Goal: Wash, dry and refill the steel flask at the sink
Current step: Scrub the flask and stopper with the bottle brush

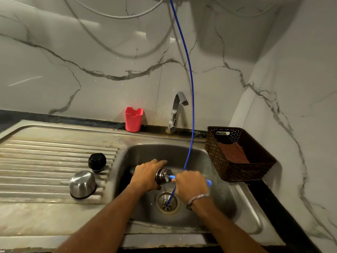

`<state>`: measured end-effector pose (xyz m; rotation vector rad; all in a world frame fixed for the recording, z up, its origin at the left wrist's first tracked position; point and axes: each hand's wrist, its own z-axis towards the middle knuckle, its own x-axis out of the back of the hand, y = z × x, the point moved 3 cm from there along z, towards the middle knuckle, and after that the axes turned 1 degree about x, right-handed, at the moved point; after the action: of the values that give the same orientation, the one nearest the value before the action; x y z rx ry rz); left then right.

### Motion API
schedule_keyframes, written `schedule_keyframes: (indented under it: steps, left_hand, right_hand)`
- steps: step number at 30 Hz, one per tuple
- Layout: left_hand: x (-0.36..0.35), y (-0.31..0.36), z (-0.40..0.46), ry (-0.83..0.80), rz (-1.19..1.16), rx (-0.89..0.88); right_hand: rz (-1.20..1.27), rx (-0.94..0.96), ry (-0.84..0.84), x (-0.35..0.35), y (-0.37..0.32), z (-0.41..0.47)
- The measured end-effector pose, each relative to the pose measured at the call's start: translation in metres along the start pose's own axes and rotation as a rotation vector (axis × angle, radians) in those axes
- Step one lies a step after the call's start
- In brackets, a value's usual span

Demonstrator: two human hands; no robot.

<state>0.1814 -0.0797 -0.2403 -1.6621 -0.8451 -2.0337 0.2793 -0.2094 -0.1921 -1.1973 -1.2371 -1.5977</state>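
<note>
Steel flask [162, 176] gripped by left hand [145, 177] | right hand [190, 183] grips blue brush [172, 177]

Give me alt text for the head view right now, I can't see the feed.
Over the sink basin, the left hand grips a steel flask on its side while the right hand holds a blue-handled brush at its mouth. A black stopper and steel cup sit on the drainboard.

Two hands [147, 177], one flask [162, 176], two caps [97, 162], one basket [255, 172], one cup [133, 119]
</note>
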Motion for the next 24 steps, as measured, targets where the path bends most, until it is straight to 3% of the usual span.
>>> schedule_keyframes:
  steps: [11,19,24]
  left_hand:
    - [0.0,-0.011,0.01,0.079,-0.154,0.027]
    - [-0.004,-0.005,0.013,0.056,-0.075,0.026]
    - [-0.012,-0.002,0.015,0.003,-0.017,0.021]
  right_hand:
    - [0.222,-0.114,0.076,-0.019,0.023,0.008]
    - [0.171,-0.036,0.073,-0.017,0.027,0.009]
    - [0.163,-0.006,-0.03,-0.03,0.031,-0.009]
